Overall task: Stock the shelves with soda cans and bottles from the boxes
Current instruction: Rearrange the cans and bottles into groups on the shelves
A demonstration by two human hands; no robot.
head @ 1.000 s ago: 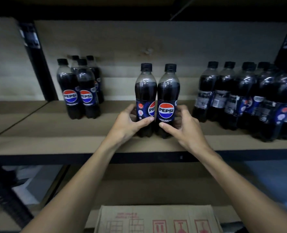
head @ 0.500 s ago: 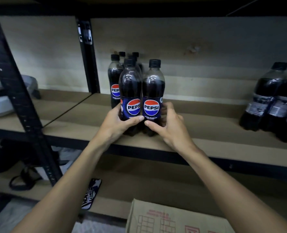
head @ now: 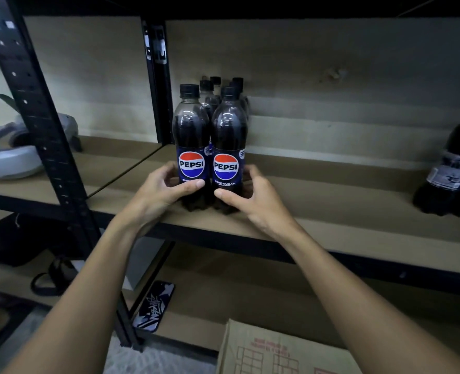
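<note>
I've got L hand [head: 164, 190] curled round left Pepsi bottle [head: 191, 141], R hand [head: 253, 201] round right bottle [head: 228, 139]. Both upright at shelf [head: 331, 211] front, back cluster [head: 215, 85] just behind.

**Room to the right, crowded left and behind**

The shelf board [head: 331, 201] lies open between the two front bottles [head: 191, 141] and the bottle cluster [head: 455, 171] at the far right. Behind the front pair, more bottles [head: 215, 89] stand close together toward the back wall. Left, a front upright [head: 42, 136] and a rear upright [head: 157, 76] narrow the way
</note>
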